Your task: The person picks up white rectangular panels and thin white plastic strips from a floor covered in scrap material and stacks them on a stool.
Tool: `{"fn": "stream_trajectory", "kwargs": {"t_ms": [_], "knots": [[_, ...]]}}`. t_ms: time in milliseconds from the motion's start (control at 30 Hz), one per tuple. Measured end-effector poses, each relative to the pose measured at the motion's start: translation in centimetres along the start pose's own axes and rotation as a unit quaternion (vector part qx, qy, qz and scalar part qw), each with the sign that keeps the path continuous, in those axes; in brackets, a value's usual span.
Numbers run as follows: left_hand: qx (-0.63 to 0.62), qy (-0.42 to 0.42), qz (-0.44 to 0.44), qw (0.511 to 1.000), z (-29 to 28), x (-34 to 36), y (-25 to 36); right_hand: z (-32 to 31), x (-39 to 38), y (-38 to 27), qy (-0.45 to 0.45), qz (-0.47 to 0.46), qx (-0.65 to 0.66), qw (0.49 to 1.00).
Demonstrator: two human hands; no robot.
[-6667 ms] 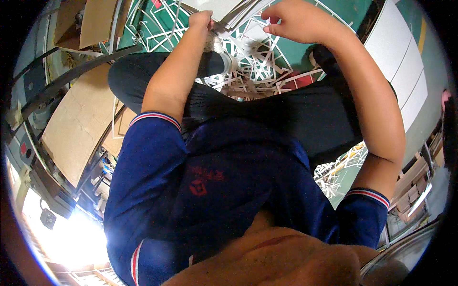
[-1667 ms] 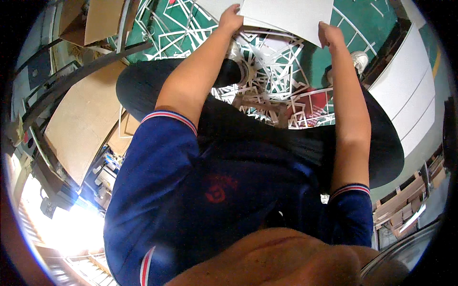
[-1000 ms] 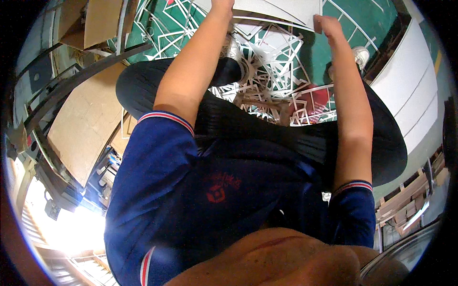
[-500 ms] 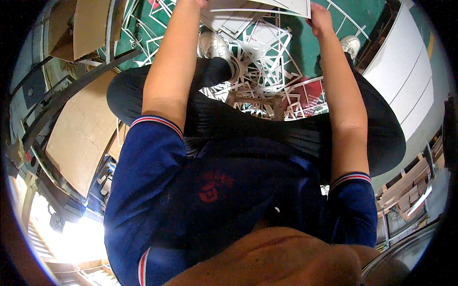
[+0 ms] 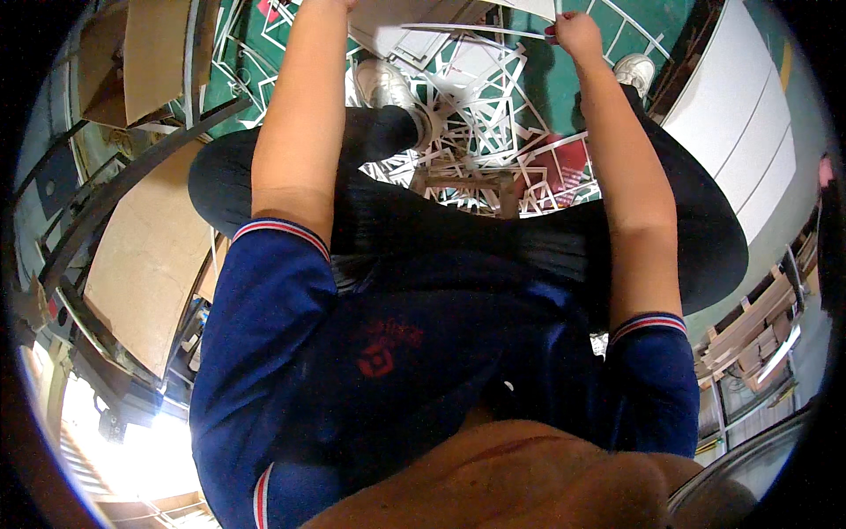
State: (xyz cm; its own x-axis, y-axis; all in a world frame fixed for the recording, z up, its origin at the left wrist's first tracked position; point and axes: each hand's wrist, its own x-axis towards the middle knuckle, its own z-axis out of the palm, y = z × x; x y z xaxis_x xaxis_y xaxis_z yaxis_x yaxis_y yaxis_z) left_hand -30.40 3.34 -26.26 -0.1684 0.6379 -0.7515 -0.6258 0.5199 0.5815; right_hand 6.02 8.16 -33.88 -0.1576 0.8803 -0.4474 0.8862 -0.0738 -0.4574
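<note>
My right hand (image 5: 577, 37) is closed on the edge of a white sheet (image 5: 524, 5) at the top of the view, with a thin white strip (image 5: 476, 27) running left from near its fingers. My left hand (image 5: 339, 4) is almost out of the top edge, so its fingers are hidden. Beyond my crossed legs lies a heap of white cut-out frames and strips (image 5: 480, 106), around my left white shoe (image 5: 383, 84). White panels (image 5: 414, 40) lie just above that shoe.
Cardboard boxes (image 5: 159, 53), a dark curved rail (image 5: 106, 189) and a tan board (image 5: 137, 256) are on the left. Large white boards (image 5: 731, 132) are at the right, with stacked wood pieces (image 5: 745, 344) below. A wooden piece (image 5: 463, 185) sits among the offcuts, on the green floor (image 5: 546, 79).
Both hands have risen toward the top edge and moved left in view, taking the white sheet mostly out of sight. My right hand, open 6.7 seconds ago, is now closed on the sheet.
</note>
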Motion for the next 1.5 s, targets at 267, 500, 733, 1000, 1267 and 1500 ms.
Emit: {"fn": "stream_trajectory", "kwargs": {"t_ms": [267,500,733,1000,1267,1500], "knots": [[0.17,0.159,0.029,0.972,-3.3,2.0,-2.9,0.3,-0.7,-3.0,-0.053,0.104,0.63,0.768],[0.082,0.042,0.013,0.996,-0.9,1.2,-3.9,-0.4,-7.1,-5.6,-0.015,0.101,0.915,0.39],[0.098,-0.095,-0.005,0.991,3.2,-2.7,-12.1,4.2,-5.1,-6.3,-0.005,0.23,0.852,0.47],[0.254,-0.001,-0.014,0.967,0.3,-0.1,-10.3,5.7,-6.1,-3.5,0.013,0.323,0.795,0.513],[0.426,-0.035,-0.071,0.901,1.2,0.9,-15.2,5.5,-8.1,-5.4,-0.03,0.268,0.847,0.459],[0.297,-0.068,-0.129,0.944,-0.2,0.3,-14.1,7.8,-6.0,-2.4,-0.059,0.288,0.861,0.416]]}}
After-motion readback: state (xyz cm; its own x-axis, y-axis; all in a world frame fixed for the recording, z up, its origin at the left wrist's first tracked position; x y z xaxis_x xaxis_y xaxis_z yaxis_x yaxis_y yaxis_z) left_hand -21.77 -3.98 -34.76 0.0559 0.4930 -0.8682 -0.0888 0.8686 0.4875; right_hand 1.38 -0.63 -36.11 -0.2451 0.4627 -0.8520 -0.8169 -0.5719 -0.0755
